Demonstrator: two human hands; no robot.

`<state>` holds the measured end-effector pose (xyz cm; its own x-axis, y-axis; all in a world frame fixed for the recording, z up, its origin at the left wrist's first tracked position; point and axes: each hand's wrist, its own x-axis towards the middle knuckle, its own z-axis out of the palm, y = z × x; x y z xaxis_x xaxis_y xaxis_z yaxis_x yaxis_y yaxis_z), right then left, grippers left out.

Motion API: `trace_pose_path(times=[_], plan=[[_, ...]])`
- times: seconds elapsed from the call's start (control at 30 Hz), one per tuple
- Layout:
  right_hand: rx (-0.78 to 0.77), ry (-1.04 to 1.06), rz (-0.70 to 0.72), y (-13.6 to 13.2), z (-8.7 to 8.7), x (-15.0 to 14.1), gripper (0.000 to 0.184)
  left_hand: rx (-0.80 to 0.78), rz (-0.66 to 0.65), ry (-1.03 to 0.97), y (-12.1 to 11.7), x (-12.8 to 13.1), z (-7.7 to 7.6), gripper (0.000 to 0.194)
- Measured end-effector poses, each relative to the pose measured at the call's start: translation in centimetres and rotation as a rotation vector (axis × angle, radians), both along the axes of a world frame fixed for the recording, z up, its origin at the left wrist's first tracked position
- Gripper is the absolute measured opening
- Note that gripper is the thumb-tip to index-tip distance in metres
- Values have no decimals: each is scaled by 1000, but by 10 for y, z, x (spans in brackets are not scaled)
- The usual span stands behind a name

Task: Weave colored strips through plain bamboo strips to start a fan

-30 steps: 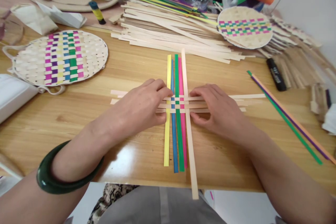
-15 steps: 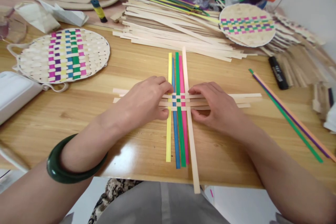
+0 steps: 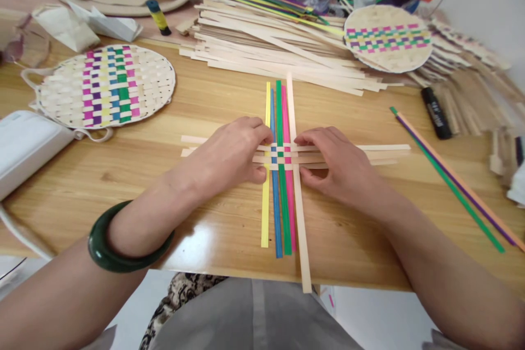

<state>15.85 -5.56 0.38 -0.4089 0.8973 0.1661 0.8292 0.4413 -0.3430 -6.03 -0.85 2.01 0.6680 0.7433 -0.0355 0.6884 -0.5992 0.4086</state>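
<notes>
Flat strips are woven crosswise on the table. Yellow, blue, green, pink and plain pale strips run away from me, crossed by several pale strips running sideways. My left hand curls over the left side of the weave, thumb and fingers at the yellow strip. My right hand curls over the right side, its fingertips beside the plain pale strip. Both hands are closed on the woven strips, thumbs at the near edge, fingers at the far edge. The palms hide parts of the sideways strips.
A finished woven oval with coloured bands lies left, another back right. Pale strips are piled behind. Loose coloured strips and a black marker lie right. A glue stick stands back left; a white case sits left.
The view has shifted slightly, so most things appear a little further right. The yellow strip looks narrower at its far part, tipped partly on edge. Both hands keep nearly the same hold.
</notes>
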Motion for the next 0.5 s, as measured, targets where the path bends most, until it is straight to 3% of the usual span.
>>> trace_pose_path(times=[0.23, 0.5], plan=[[20, -17, 10, -1, 0, -1, 34, 30, -11, -14, 0, -2, -3, 31], [84, -87, 55, -3, 0, 1, 36, -25, -38, -58, 2, -10, -3, 50]])
